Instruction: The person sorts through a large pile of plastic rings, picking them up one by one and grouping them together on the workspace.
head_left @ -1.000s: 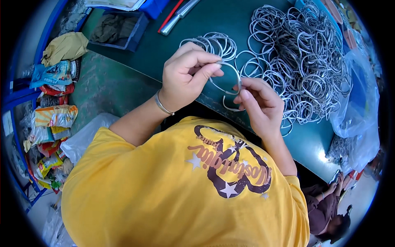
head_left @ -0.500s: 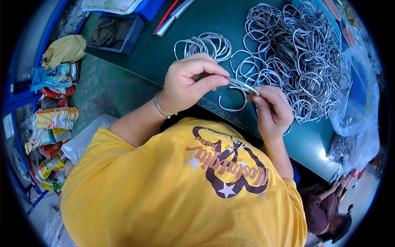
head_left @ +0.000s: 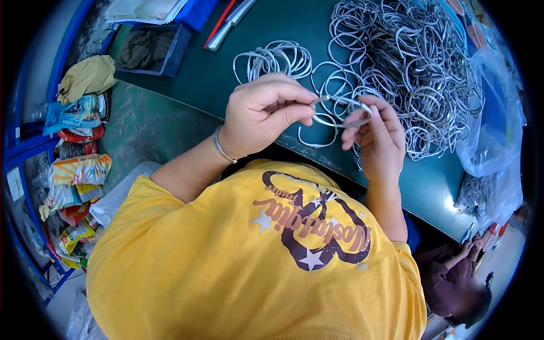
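Note:
My left hand (head_left: 266, 113) pinches one end of a silvery grey curved ring (head_left: 352, 123), above the green table's near edge. My right hand (head_left: 379, 136) has closed fingers and grips the same ring on its right side. A loose open ring (head_left: 309, 144) lies just below it on the table (head_left: 232, 96). Beyond my hands are a small bunch of similar rings (head_left: 272, 56) and, at the right, a large tangled heap (head_left: 408, 56) of them.
Blue bin with cloth (head_left: 169, 55), papers (head_left: 136, 8), red rod (head_left: 217, 22) and metal tool (head_left: 229, 28) at back; plastic bags (head_left: 487, 124) at right; assorted packets (head_left: 79, 167) along left; another person (head_left: 453, 283) at lower right.
The held ring has been turned between my hands and now lies flatter. Since half a second ago, my right hand has moved upward, with its fingers shifted along the ring.

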Demonstrator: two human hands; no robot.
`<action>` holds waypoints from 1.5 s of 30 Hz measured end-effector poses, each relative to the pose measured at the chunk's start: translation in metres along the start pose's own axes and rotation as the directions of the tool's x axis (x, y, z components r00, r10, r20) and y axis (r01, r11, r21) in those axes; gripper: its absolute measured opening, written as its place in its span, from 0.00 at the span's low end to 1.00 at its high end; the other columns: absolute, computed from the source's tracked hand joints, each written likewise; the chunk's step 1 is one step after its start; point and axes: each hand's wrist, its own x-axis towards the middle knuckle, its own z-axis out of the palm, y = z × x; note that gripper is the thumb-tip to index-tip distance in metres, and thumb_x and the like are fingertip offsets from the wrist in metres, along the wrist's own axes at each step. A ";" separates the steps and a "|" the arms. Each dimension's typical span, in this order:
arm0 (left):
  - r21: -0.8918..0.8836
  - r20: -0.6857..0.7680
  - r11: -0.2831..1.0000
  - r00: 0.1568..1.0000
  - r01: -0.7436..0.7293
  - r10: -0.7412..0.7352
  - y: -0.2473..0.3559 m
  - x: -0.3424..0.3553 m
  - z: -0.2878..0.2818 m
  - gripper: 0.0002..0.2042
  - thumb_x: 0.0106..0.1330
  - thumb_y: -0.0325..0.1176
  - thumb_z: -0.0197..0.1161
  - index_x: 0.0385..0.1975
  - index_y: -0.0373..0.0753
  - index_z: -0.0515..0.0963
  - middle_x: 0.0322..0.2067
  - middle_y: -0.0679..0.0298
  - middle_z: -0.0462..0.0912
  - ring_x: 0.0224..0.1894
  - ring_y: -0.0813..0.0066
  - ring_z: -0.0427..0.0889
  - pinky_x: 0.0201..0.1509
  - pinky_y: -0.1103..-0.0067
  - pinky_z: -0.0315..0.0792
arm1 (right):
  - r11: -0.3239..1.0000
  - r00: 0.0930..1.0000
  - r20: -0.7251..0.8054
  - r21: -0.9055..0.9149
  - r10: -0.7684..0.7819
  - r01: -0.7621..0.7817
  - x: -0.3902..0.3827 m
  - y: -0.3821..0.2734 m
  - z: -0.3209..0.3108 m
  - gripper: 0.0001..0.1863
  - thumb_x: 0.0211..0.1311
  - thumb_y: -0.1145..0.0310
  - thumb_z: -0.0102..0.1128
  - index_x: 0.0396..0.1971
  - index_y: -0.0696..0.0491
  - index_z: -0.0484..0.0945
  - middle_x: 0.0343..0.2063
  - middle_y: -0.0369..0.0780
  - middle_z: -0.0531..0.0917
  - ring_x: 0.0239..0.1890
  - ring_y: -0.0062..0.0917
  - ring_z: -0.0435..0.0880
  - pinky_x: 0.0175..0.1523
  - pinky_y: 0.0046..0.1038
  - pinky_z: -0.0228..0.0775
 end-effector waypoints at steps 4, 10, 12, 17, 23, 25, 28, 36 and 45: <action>0.182 0.091 0.973 0.988 -0.143 0.128 0.002 0.000 -0.004 0.08 0.57 0.14 0.62 0.36 0.29 0.77 0.33 0.54 0.80 0.31 0.71 0.84 0.35 0.84 0.79 | 0.987 0.985 0.091 0.052 0.144 -0.149 -0.002 -0.003 0.003 0.21 0.74 0.58 0.39 0.42 0.62 0.73 0.26 0.44 0.82 0.20 0.22 0.81 0.24 0.20 0.75; 0.173 0.103 0.972 0.985 -0.157 0.141 -0.001 -0.003 0.002 0.08 0.57 0.14 0.62 0.35 0.29 0.78 0.34 0.53 0.81 0.32 0.68 0.85 0.36 0.82 0.80 | 0.986 0.987 0.038 0.058 0.157 -0.159 -0.009 -0.010 0.009 0.19 0.72 0.59 0.45 0.39 0.62 0.75 0.24 0.43 0.82 0.20 0.22 0.81 0.25 0.20 0.75; 0.157 0.093 0.975 0.985 -0.156 0.142 -0.002 -0.002 0.004 0.07 0.57 0.14 0.61 0.35 0.29 0.78 0.34 0.53 0.81 0.33 0.68 0.86 0.36 0.82 0.80 | 0.995 0.995 0.025 -0.035 0.099 -0.098 -0.011 -0.010 0.009 0.14 0.70 0.64 0.49 0.39 0.62 0.75 0.26 0.43 0.81 0.22 0.23 0.81 0.26 0.21 0.75; 0.315 0.173 0.901 0.951 -0.299 0.255 0.000 0.004 0.000 0.06 0.57 0.13 0.59 0.30 0.32 0.79 0.37 0.54 0.83 0.36 0.67 0.85 0.39 0.80 0.78 | 0.972 0.987 -0.044 -0.187 -0.153 0.142 -0.021 -0.012 0.015 0.09 0.54 0.84 0.63 0.35 0.62 0.76 0.30 0.39 0.81 0.30 0.17 0.81 0.35 0.16 0.74; 0.595 -0.284 0.803 0.933 -0.010 0.223 -0.009 0.009 -0.057 0.06 0.56 0.16 0.61 0.31 0.33 0.80 0.34 0.60 0.81 0.32 0.73 0.80 0.36 0.82 0.74 | -0.070 0.137 0.144 -0.897 -0.980 0.437 -0.013 -0.115 -0.108 0.02 0.58 0.84 0.59 0.31 0.65 0.79 0.28 0.52 0.83 0.30 0.32 0.83 0.34 0.27 0.79; 0.632 -0.358 0.748 0.933 0.204 0.048 -0.009 0.007 -0.069 0.07 0.59 0.19 0.61 0.36 0.33 0.80 0.38 0.62 0.79 0.30 0.80 0.76 0.36 0.85 0.72 | -0.177 0.128 0.199 -0.970 -0.972 0.165 -0.012 -0.162 -0.177 0.07 0.59 0.78 0.62 0.36 0.64 0.80 0.32 0.47 0.85 0.32 0.26 0.84 0.39 0.21 0.77; 0.704 -0.300 0.658 0.952 0.268 -0.066 -0.020 0.002 -0.075 0.11 0.59 0.26 0.64 0.42 0.36 0.79 0.39 0.61 0.78 0.29 0.79 0.76 0.34 0.84 0.72 | -0.188 0.442 0.035 -0.933 -0.896 -0.306 -0.001 -0.174 -0.175 0.13 0.58 0.73 0.65 0.41 0.63 0.80 0.39 0.41 0.85 0.39 0.20 0.83 0.45 0.19 0.73; 0.696 -0.309 0.670 0.950 0.260 -0.048 -0.019 -0.005 -0.067 0.04 0.57 0.24 0.65 0.31 0.33 0.81 0.29 0.62 0.79 0.27 0.73 0.78 0.32 0.82 0.71 | -0.106 0.521 0.394 -0.861 -0.757 0.497 0.014 -0.074 -0.049 0.11 0.54 0.84 0.61 0.39 0.60 0.80 0.40 0.45 0.83 0.39 0.29 0.82 0.45 0.24 0.73; 0.237 -0.115 0.969 0.993 0.061 -0.034 0.014 -0.003 -0.027 0.04 0.60 0.17 0.61 0.33 0.29 0.79 0.34 0.61 0.77 0.24 0.83 0.76 0.27 0.89 0.70 | 0.576 0.882 0.317 -0.670 -0.349 0.468 0.011 -0.010 0.046 0.08 0.54 0.74 0.66 0.35 0.58 0.81 0.20 0.37 0.76 0.20 0.20 0.72 0.24 0.21 0.62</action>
